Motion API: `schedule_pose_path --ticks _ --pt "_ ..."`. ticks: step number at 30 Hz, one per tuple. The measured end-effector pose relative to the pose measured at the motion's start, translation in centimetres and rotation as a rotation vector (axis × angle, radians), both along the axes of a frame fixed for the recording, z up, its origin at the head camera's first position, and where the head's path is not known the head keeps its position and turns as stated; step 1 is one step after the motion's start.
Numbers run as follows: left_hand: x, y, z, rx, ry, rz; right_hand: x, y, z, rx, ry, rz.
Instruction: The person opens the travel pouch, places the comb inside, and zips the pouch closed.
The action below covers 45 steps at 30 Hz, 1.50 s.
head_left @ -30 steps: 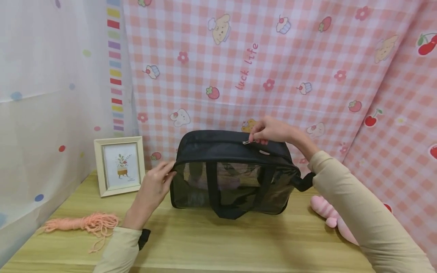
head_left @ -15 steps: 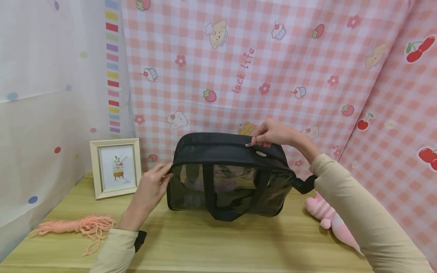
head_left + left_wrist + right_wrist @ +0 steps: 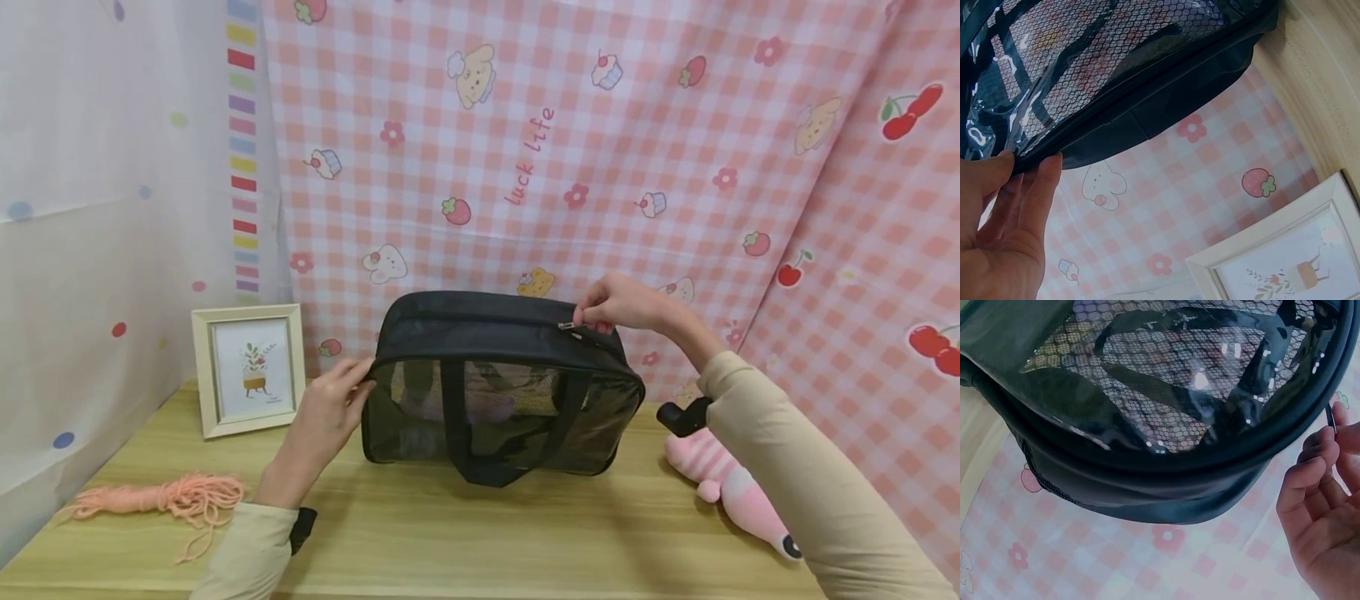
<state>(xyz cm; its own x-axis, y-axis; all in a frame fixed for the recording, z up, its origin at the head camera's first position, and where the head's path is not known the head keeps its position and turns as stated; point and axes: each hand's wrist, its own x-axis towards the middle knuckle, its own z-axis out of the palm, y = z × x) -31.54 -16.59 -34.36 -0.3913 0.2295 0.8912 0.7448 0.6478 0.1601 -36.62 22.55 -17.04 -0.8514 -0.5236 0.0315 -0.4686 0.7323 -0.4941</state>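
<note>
A black bag [image 3: 480,337] with see-through sides and mesh stands upright on the table in the head view. My left hand [image 3: 326,412] pinches the edging at its upper left corner; the left wrist view shows thumb and fingertips on either side of that edge. At the bag's top right, my right hand [image 3: 621,302] pinches a metal zipper pull [image 3: 567,326] between thumb and fingers. A black strap handle [image 3: 456,417] hangs down the bag's front. In the right wrist view, the right hand [image 3: 1322,500] is beside the bag's rim, and the zipper is mostly hidden.
A cream picture frame [image 3: 250,371] stands at the back left of the wooden table [image 3: 420,533]. Peach yarn [image 3: 161,497] lies at the front left. A pink plush toy [image 3: 731,492] lies on the right, partly behind the right sleeve. Checked cloth [image 3: 450,142] hangs behind.
My right hand has drawn the zipper pull to the right along the bag's top, and the gap beside it has shrunk. My left hand keeps its grip on the corner. The head view has shifted slightly.
</note>
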Motion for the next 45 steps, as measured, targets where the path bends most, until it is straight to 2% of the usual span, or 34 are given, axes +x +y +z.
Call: schedule_pose_path --ticks 6,12,18,32,41,45 --pt "0.0 0.1 -0.2 -0.003 -0.035 -0.006 0.1 0.7 -0.4 -0.024 -0.004 0.011" --pt "0.2 0.0 -0.1 -0.011 -0.065 0.006 0.2 1.5 -1.1 -0.04 -0.032 -0.036" --pt "0.3 0.1 -0.2 -0.008 -0.077 0.008 0.3 1.7 -1.7 -0.032 -0.011 -0.047" --pt "0.2 0.0 0.0 0.006 -0.03 -0.012 0.0 1.7 -2.6 -0.107 -0.004 -0.01" --pt "0.2 0.1 0.1 0.006 -0.043 -0.002 0.1 1.4 -3.0 -0.129 0.007 -0.03" --pt "0.1 0.0 0.0 -0.004 -0.06 0.008 0.3 1.5 -2.8 -0.145 0.042 -0.031"
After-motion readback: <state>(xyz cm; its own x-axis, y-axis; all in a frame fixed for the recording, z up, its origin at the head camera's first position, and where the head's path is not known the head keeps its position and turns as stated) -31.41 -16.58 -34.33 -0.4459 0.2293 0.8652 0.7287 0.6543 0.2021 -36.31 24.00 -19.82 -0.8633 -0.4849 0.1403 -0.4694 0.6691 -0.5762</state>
